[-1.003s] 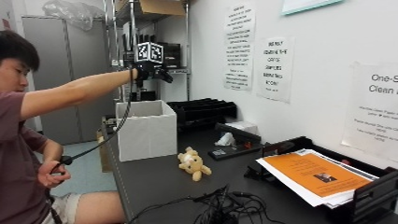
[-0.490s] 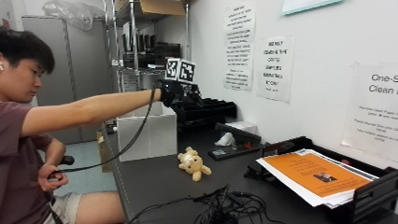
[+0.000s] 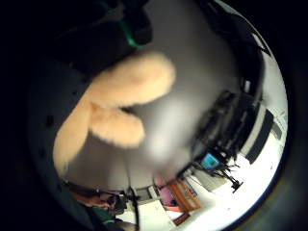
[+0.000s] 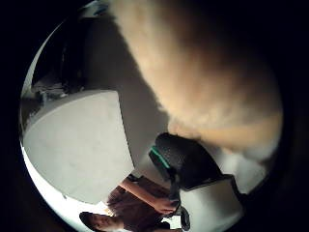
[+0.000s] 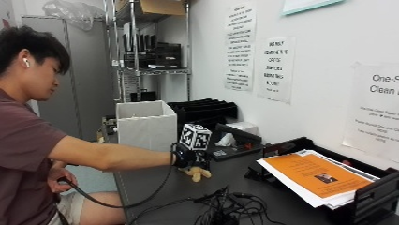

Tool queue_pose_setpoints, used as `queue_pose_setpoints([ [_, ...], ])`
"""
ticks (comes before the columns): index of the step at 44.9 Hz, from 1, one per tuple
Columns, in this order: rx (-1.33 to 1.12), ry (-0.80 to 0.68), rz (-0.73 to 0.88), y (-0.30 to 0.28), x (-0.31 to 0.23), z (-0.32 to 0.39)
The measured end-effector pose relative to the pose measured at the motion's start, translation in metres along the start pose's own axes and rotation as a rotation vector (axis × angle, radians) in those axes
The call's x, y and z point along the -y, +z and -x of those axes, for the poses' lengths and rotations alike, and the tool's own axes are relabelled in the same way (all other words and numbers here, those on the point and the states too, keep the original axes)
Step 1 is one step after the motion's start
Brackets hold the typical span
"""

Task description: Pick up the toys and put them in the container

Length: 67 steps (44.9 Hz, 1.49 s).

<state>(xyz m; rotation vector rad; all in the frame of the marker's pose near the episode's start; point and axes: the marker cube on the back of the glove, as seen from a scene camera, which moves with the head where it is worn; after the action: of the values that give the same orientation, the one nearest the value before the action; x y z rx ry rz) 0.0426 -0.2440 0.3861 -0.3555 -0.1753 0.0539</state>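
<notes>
A tan plush toy point(image 5: 198, 174) lies on the dark table point(image 5: 162, 187), in front of the white box-shaped container point(image 5: 146, 124). My gloved right hand point(image 5: 185, 158) is down on top of the toy and covers most of it; only its legs show at the front. In both palm views the plush fur point(image 3: 120, 96) point(image 4: 203, 72) fills much of the picture, so it is very close to the palm. The white container point(image 4: 77, 145) shows beside it in the thumb side view. Whether the hand holds the toy is hidden.
Black stacked trays point(image 5: 203, 110) stand behind the container against the wall. A paper tray with an orange sheet point(image 5: 312, 176) sits at the right. A tangle of cables point(image 5: 231, 208) lies at the table's front. The bare left hand point(image 5: 59, 180) holds a cable by the person's lap.
My right hand has swung from above the white container out to the right, then dropped to the table onto the plush toy. The toy has stayed in place.
</notes>
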Motion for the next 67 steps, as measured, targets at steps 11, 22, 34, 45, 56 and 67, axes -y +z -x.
queue_pose_setpoints([
  [11, -0.087, -0.044, -0.332, 0.012, -0.014, 0.009],
  [22, 0.038, 0.005, -0.244, 0.013, -0.034, 0.019],
  [34, 0.092, 0.006, -0.183, -0.047, -0.066, 0.028],
  [45, 0.018, 0.013, -0.299, -0.142, -0.098, 0.049],
  [56, -0.022, -0.029, -0.409, -0.224, -0.127, 0.096],
  [67, -0.088, -0.126, -0.457, -0.275, -0.136, 0.19],
])
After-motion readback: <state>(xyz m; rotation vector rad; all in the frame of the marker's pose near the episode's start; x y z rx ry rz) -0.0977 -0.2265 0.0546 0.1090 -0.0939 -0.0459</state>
